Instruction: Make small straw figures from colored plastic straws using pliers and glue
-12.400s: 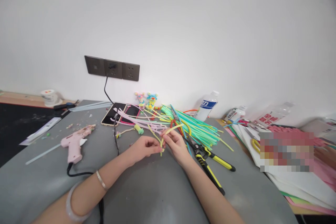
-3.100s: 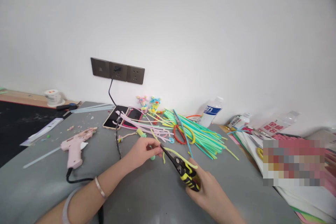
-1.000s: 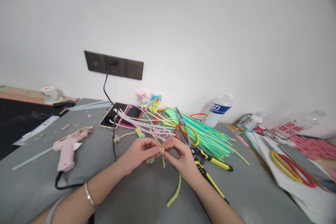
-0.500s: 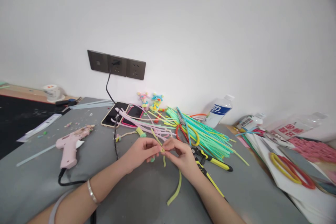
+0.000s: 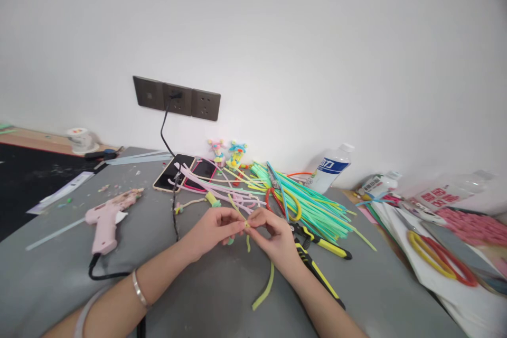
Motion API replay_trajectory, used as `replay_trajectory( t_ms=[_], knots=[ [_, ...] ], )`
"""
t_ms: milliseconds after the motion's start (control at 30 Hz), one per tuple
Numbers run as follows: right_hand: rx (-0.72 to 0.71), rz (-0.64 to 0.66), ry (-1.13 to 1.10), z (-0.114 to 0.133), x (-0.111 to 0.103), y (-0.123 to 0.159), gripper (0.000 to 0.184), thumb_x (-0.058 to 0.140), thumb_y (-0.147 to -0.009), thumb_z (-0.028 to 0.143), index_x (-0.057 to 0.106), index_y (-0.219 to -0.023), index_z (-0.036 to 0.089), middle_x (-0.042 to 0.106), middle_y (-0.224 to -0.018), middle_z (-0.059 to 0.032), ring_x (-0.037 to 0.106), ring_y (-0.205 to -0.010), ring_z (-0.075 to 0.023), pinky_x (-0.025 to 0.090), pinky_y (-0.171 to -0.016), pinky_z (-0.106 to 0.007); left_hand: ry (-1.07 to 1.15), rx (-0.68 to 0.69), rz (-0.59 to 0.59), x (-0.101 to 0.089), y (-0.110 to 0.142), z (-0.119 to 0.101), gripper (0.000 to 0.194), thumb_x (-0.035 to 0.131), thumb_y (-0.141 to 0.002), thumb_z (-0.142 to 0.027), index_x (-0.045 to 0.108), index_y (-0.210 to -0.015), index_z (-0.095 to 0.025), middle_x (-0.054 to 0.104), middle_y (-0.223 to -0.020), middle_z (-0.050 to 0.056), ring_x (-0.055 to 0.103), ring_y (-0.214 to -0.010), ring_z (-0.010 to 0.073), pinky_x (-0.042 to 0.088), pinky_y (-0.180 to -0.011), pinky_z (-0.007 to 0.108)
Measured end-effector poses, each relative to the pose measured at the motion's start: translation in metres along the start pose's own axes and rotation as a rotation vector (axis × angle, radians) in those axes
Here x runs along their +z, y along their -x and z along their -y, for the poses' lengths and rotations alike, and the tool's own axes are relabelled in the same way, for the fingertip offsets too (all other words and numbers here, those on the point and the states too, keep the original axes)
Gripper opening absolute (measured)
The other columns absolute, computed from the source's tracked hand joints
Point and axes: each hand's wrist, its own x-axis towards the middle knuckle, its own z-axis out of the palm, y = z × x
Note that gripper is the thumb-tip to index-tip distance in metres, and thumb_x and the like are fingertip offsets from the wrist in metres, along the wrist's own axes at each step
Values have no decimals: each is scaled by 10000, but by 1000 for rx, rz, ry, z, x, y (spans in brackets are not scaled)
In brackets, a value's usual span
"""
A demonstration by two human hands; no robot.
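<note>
Over the grey table, my left hand (image 5: 217,228) and my right hand (image 5: 273,232) meet fingertip to fingertip. Both pinch a yellow-green pipe cleaner (image 5: 248,243), whose middle is partly hidden by the fingers. One end sticks up beyond my hands and a short end hangs below them. A longer yellow-green pipe cleaner piece (image 5: 266,291) runs out from under my right hand onto the table; whether it joins the pinched one I cannot tell. Just beyond my left hand lies a small yellow and green pipe-cleaner piece (image 5: 213,199).
A bundle of green pipe cleaners (image 5: 317,206) lies right of centre with scissors (image 5: 275,190) on it and yellow-black pliers (image 5: 322,243) in front. At left rests a pink glue gun (image 5: 106,222). Two phones (image 5: 174,171), small figures (image 5: 236,155) and a bottle (image 5: 329,168) stand or lie near the wall.
Hardly anything differs. Both hands keep their pinch on the pipe cleaner, with only a tiny shift of the fingertips, and the whole view has moved slightly.
</note>
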Motion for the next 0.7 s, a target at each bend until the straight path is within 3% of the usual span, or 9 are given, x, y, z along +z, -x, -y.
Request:
replay_trajectory(
  t_ms=[233, 467, 700],
  knots=[
    [72, 31, -84, -6, -3, 1, 97, 706, -828, 277, 668, -790, 198, 706, -766, -57, 679, -704, -175, 553, -644, -280, 10, 20, -13, 0, 0, 1, 391, 658, -799, -509, 613, -778, -121, 522, -638, -27, 418, -501, 55, 315, -476, 199],
    [2, 51, -36, -5, -6, -2, 143, 714, -829, 288, 649, -742, 195, 684, -712, -38, 648, -676, -165, 538, -680, -296, 29, 36, 56, 3, 1, -3, 433, 626, -804, -565, 544, -745, -144, 445, -603, -54, 393, -509, 63, 314, -475, 200],
    [66, 117, -52, -5, -5, 1, 144, 714, -833, 309, 641, -789, 193, 648, -732, -31, 623, -681, -155, 517, -631, -267, -15, 8, 102, 3, 3, -7, 442, 610, -813, -574, 548, -753, -140, 454, -581, -52, 398, -511, 66, 295, -491, 201]
  ],
)
